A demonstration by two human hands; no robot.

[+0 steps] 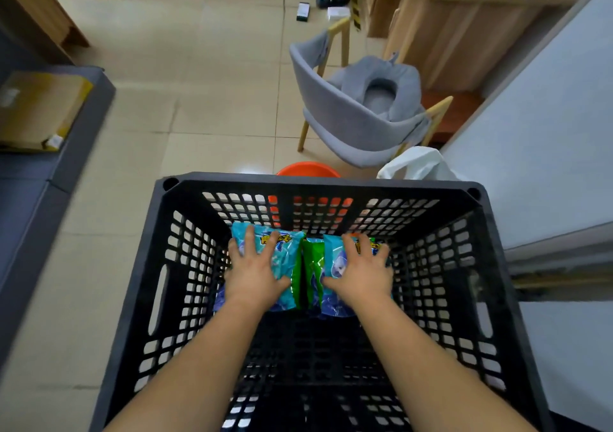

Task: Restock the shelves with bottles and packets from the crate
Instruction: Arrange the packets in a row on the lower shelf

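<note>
A black perforated crate (318, 184) stands on the tiled floor right below me. At its far end lie blue snack packets and a green one (310, 265) between them. My left hand (255, 272) lies spread on the left blue packet (282, 259), thumb at its inner edge. My right hand (360, 274) lies spread the same way on the right blue packet (335, 259). Whether the fingers curl round the packets' edges cannot be made out. The near half of the crate floor is bare.
A grey chair (351, 116) with a grey cushion stands beyond the crate to the right. An orange bucket (308, 169) and a white bag (414, 163) sit just behind the crate. There is a white cabinet at the right, a dark sofa with a cardboard box (36, 109) at the left, and a person's foot far back.
</note>
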